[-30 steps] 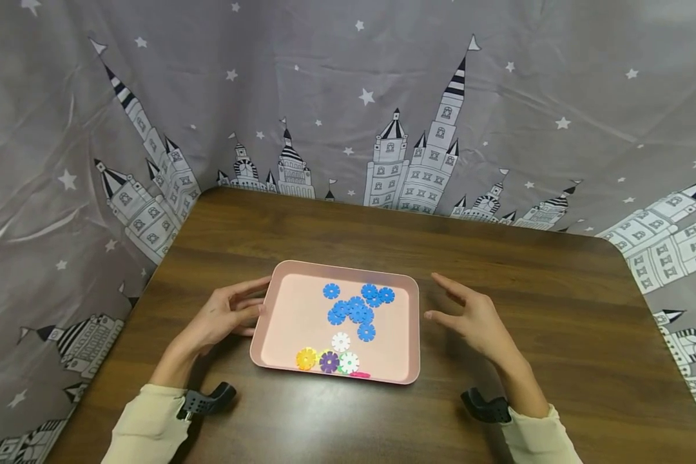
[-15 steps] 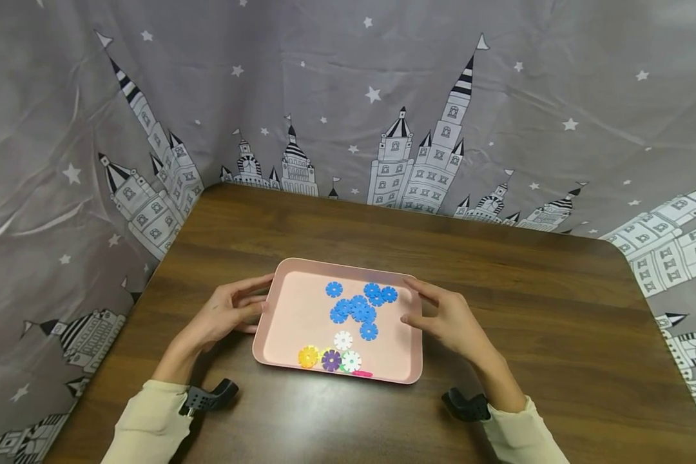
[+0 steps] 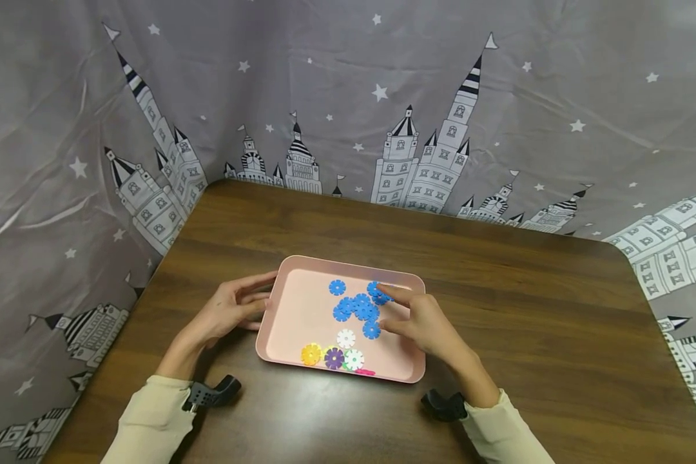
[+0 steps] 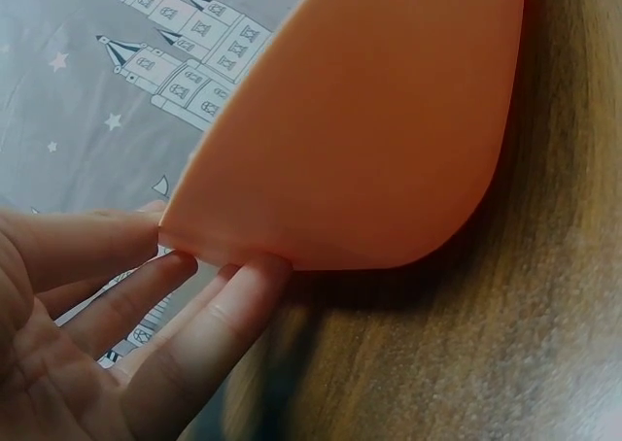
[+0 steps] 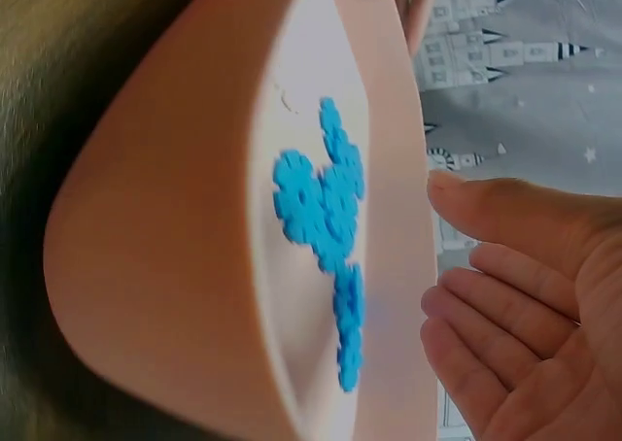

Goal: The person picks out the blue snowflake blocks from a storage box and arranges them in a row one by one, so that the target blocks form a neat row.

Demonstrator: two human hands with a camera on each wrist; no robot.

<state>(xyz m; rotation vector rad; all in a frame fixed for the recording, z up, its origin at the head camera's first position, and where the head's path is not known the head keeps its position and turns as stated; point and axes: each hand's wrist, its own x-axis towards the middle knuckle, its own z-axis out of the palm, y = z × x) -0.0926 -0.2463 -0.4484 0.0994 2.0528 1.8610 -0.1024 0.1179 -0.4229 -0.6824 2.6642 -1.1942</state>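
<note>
Resting left hand (image 3: 225,314) against left end of tray (image 3: 296,309), presumably to steady it on table (image 3: 557,322); poising right hand (image 3: 425,319) over blue discs (image 3: 362,306) in tray, with thumb and fingers apart and nothing visibly gripped, apparently spread to span several. Brought right hand in from beyond tray's right end since a second ago, without visibly disturbing blue discs.

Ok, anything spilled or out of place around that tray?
Nothing stands out: the blue pieces lie inside the pink tray, the other pieces toward its near side, with none visibly spilled outside.
</note>
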